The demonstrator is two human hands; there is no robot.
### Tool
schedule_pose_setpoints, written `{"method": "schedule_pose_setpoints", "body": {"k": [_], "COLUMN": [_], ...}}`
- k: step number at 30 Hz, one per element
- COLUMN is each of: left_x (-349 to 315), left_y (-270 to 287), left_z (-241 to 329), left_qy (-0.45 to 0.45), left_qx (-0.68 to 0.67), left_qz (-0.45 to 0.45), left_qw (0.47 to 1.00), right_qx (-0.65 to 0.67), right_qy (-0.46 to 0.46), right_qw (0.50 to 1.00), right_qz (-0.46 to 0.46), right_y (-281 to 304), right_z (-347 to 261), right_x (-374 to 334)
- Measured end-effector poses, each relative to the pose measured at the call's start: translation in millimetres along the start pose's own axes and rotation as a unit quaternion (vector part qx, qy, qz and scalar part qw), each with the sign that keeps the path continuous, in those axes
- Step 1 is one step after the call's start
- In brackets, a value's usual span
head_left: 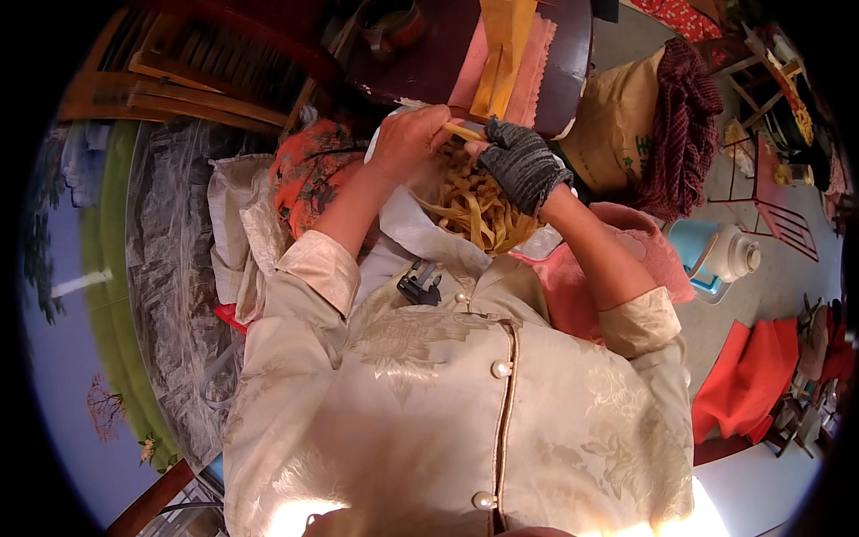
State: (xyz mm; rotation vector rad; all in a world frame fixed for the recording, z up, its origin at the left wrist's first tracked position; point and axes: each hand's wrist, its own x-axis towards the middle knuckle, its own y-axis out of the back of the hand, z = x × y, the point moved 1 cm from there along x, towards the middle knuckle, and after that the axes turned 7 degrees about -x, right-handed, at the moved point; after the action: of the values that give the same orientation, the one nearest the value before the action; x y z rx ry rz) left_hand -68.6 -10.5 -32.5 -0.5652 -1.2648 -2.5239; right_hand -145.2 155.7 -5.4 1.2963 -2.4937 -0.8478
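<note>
A short yellow-tan strip (pixel 463 132) spans the gap between my two hands. My bare left hand (pixel 410 139) pinches near its left end, fingers pressed together. On my right hand (pixel 523 166) is a dark grey fingerless glove, and its bare thumb and fingertips close on the strip's other end. Below them, a tangled heap of similar flat strips (pixel 483 208) lies in a white cloth or bag (pixel 404 219) on my lap. What the strips are made of I cannot tell. Just beyond my hands, a yellow wooden piece (pixel 506 54) rests over a pink cloth (pixel 535 67).
A dark red seat or tabletop (pixel 438 76) carries a mug (pixel 391 25). To the right are a brown sack (pixel 613 116), a maroon knitted cloth (pixel 684 134) and a blue-and-white flask (pixel 716 251). Slatted wooden furniture (pixel 206 63) and an orange patterned cloth (pixel 313 174) are left.
</note>
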Motion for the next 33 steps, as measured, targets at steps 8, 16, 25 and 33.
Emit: {"method": "schedule_pose_setpoints", "body": {"k": [8, 16, 25, 33], "left_x": [27.9, 47.9, 50.6, -11.1], "left_y": [3.7, -7.9, -27.6, -18.7], "left_z": [4.9, -7.5, -34.5, 28.1], "left_qy": [0.323, 0.279, 0.336, 0.123], "left_qx": [-0.538, -0.416, -0.149, -0.098], "left_qz": [-0.047, -0.003, -0.044, 0.016], "left_qw": [0.777, 0.866, 0.929, 0.987], "right_qx": [0.198, 0.092, -0.137, -0.172], "right_qy": [-0.087, -0.053, -0.12, 0.018], "right_qw": [0.972, 0.983, 0.98, 0.971], "right_qz": [0.089, 0.15, 0.08, 0.162], "right_y": [29.7, 34.3, 24.3, 24.2], "right_z": [23.3, 33.7, 44.9, 7.7], "right_x": [28.3, 44.1, 59.9, 6.2]}}
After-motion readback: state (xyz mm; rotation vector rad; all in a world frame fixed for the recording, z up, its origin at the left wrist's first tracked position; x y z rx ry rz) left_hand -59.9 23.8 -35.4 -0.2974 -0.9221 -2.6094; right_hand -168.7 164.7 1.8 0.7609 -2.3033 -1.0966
